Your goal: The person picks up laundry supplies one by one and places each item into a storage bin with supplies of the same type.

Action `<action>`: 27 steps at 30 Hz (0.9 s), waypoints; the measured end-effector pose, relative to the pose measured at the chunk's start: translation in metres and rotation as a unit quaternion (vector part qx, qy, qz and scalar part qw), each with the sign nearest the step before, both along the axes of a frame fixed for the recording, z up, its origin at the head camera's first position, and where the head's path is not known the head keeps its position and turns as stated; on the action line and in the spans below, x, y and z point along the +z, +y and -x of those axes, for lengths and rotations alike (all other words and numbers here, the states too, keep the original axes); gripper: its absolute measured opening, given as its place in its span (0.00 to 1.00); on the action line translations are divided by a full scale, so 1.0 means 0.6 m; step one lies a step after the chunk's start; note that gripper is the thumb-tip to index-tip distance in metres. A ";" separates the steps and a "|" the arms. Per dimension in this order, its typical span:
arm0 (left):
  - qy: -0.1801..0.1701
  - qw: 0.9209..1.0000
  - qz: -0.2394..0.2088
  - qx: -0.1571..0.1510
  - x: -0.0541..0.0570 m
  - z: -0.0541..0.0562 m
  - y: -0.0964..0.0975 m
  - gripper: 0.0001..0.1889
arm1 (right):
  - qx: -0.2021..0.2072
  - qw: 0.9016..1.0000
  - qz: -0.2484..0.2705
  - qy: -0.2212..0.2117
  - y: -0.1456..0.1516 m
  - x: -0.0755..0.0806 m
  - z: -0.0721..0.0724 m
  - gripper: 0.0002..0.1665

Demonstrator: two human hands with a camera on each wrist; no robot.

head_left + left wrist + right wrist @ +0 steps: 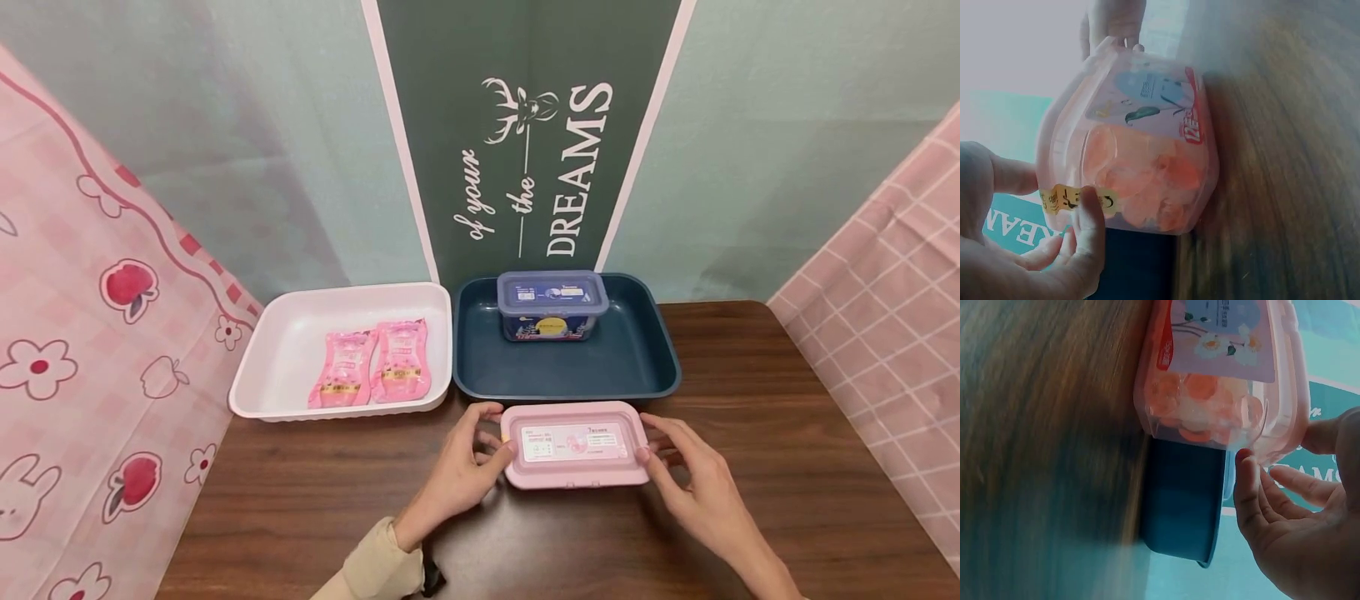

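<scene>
A pink lidded plastic box with a white label on its lid is in front of the dark blue tray in the head view. Through its clear side in the left wrist view, several orange-pink pieces show inside the box. My left hand grips the box's left end at the lid rim, its fingers by a yellow sticker. At the opposite end my right hand holds the rim between thumb and fingers. The right wrist view shows the right fingertips at the lid edge of the box.
The dark blue tray behind the box holds a blue lidded box. To its left, a white tray contains two pink pouches. All stand on a brown wooden table, with fabric curtains at the back and sides.
</scene>
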State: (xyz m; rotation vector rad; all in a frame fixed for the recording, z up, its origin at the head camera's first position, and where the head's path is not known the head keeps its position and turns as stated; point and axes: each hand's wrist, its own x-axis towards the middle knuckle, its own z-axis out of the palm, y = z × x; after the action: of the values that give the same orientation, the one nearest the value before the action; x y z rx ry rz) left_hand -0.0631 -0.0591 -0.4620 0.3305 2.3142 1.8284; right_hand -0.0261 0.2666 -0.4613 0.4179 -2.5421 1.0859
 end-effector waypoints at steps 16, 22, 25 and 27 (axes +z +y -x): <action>-0.194 0.959 -0.205 -0.030 -0.004 -0.007 -0.006 0.25 | 0.007 0.962 0.194 -0.189 -0.004 0.005 0.002 0.21; -0.229 0.947 -0.222 -0.034 -0.007 -0.009 -0.011 0.21 | 0.003 0.931 0.250 -0.264 -0.003 0.006 0.004 0.14; -0.241 0.943 -0.229 -0.036 -0.007 -0.010 -0.011 0.20 | 0.014 0.901 0.308 -0.304 0.002 0.006 0.006 0.11; -0.244 0.941 -0.231 -0.034 -0.006 -0.010 -0.010 0.19 | 0.023 0.885 0.338 -0.319 0.005 0.006 0.008 0.08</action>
State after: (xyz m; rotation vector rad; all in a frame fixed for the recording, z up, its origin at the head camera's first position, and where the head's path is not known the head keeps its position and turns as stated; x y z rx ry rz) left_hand -0.0570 -0.0650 -0.4653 0.0026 1.5250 2.1092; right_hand -0.0307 0.2693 -0.4576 -0.0982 -2.3896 2.3138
